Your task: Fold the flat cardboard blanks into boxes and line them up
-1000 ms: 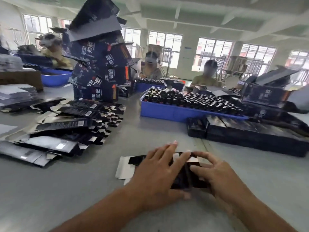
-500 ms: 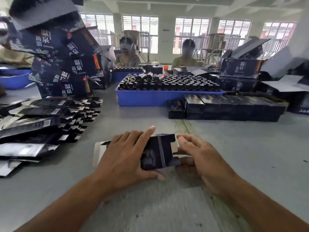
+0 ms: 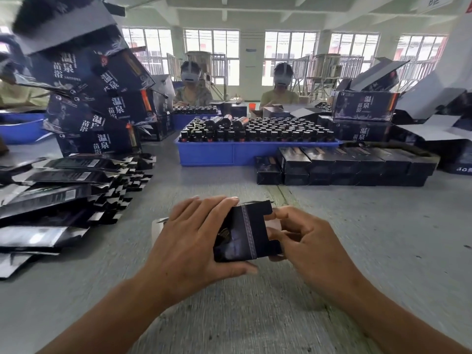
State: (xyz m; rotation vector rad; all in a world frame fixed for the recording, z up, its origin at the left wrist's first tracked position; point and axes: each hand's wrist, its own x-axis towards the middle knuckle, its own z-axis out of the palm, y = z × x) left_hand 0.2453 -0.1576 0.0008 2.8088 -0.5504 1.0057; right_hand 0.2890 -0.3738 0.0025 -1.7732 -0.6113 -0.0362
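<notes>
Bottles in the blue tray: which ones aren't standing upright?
The three lying bottles on their sides atop the standing ones, at the far left end of the blue tray. All the other bottles in it stand upright, caps up.

hidden under left hand (image 3: pixel 189 241): box (image 3: pixel 247 231) left half | behind right hand (image 3: pixel 306 241): open end flaps | blurred: nearby table (image 3: pixel 383 251)

Flat blank (image 3: pixel 246 232) now opened up between both hands.
</notes>
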